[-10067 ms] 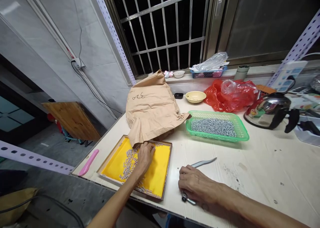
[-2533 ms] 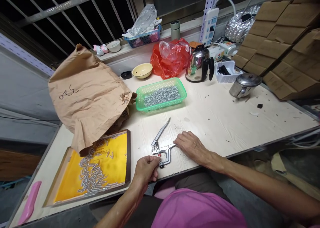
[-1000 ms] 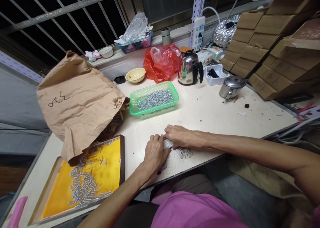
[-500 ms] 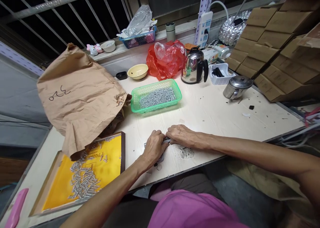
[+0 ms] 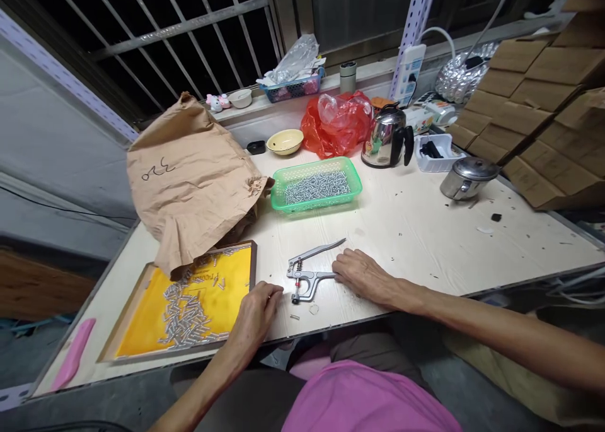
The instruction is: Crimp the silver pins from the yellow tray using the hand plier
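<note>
Grey snap fastener pliers lie on the table with their two handles spread apart; a spring and a red part show at the head. My right hand is closed around the end of the lower handle. To the left of the pliers' head is my left hand, its fingers pressed together; whatever they pinch, if anything, is too small to make out. A small metal piece and a thin ring lie below the pliers. Beside my left hand, a framed yellow tray bears many small metal pieces.
A green basket of small metal parts stands beyond the pliers. A brown paper bag leans over the tray. Farther back are a yellow bowl, a red plastic bag, a kettle and a lidded metal cup. Cardboard is stacked at right.
My left hand has left the pliers and moved left toward the tray's edge. The pliers' handles now stand apart in plain sight. The view has shifted.
</note>
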A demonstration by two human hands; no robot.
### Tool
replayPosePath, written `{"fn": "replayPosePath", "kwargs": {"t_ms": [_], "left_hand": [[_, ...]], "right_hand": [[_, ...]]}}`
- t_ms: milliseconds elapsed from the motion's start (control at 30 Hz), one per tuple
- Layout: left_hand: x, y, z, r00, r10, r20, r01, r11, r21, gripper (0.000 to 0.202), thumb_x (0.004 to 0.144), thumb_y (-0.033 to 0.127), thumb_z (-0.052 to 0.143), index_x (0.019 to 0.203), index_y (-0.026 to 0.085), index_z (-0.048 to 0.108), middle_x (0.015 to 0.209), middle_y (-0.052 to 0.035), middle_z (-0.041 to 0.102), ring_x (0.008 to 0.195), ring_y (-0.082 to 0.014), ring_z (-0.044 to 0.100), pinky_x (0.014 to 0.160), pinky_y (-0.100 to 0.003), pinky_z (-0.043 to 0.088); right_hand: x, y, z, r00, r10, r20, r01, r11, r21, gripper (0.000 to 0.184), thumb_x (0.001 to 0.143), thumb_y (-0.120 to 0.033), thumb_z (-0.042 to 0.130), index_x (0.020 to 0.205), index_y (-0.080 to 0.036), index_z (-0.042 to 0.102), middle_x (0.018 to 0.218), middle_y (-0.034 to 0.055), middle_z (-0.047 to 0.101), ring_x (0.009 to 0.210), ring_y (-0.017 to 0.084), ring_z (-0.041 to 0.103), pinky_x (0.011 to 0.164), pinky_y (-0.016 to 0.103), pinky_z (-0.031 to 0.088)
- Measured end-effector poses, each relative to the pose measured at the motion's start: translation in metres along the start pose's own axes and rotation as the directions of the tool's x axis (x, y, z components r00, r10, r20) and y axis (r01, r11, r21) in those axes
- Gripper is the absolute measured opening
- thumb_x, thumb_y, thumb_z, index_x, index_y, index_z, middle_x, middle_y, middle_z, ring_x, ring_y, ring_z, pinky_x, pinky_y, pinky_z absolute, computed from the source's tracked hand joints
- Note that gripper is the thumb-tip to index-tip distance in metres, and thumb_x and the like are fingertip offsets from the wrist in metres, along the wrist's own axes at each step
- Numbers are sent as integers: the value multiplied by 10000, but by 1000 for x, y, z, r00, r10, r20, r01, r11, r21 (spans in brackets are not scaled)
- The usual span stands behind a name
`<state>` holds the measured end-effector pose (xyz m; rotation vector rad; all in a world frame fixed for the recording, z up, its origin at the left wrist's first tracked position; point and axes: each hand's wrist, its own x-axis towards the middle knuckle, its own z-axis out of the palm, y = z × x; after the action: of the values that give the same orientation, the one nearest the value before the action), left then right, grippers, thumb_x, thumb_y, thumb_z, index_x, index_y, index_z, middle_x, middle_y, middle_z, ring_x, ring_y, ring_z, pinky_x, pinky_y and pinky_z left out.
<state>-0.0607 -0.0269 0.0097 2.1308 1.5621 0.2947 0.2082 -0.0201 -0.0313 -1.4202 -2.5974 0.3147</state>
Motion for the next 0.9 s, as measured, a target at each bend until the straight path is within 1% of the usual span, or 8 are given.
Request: {"fn": "replayPosePath", "kwargs": {"t_ms": [233,367,500,600,667,733,833,900], "left_hand": [[20,20,22,979,-203,23,201,978,63,370,811,493,478,667,181,615,656,-40,632,647,-170,581,576,-253,354],[39,28,30,951,-267,158,247,960,131,246,711,402,602,602,181,599,586,-10,612,597,-147,554,530,-236,296],[45,26,25,924,-234,302,205,971,124,258,716,320,563,504,173,564,443,12,528,510,-127,524,525,-227,317],[37,20,14,904,-242,352,238,970,56,268,760,326,500,571,166,602,418,21,515,435,-122,503,505,-229,347],[27,17,8,931,-181,316,188,982,7,242,781,316,487,664,167,638,519,9,583,490,-127,543,527,-228,370],[15,16,4,952,-38,302,43,999,-10,210,800,284,492,718,181,656,672,-8,633,626,-134,588,588,-222,392],[-2,15,4,918,147,368,-166,986,22,218,849,236,460,742,193,645,810,-22,615,735,-130,585,649,-214,404],[-9,11,7,902,187,390,-232,970,72,220,875,210,427,767,195,617,839,-25,592,740,-129,575,657,-216,410]], "right_hand": [[-8,3,-13,1000,-15,-23,14,999,-30,169,934,-218,465,820,-153,571,847,47,598,784,170,471,694,298,260],[-11,1,-13,994,-74,-86,68,995,-71,196,946,-215,439,814,-155,572,803,40,584,766,169,448,691,309,242],[-10,5,-15,985,-107,-137,90,988,-129,229,950,-176,413,777,-156,563,769,37,568,739,163,425,679,314,227],[-13,16,-18,988,-63,-140,49,993,-106,213,944,-184,430,788,-156,572,769,38,570,743,165,424,678,308,230],[-18,24,-18,992,-15,-127,5,997,-75,198,941,-208,447,802,-159,579,775,37,576,756,169,433,682,303,235],[-24,31,-16,994,26,-107,-32,998,-58,193,940,-216,451,810,-163,583,787,37,581,769,171,445,690,302,241],[-30,33,-11,993,48,-104,-52,998,-35,185,939,-219,452,821,-168,586,804,38,586,785,174,462,703,304,254],[-32,32,-8,991,56,-125,-58,998,-12,175,934,-215,458,820,-174,585,805,35,586,788,175,470,707,308,263]]}}
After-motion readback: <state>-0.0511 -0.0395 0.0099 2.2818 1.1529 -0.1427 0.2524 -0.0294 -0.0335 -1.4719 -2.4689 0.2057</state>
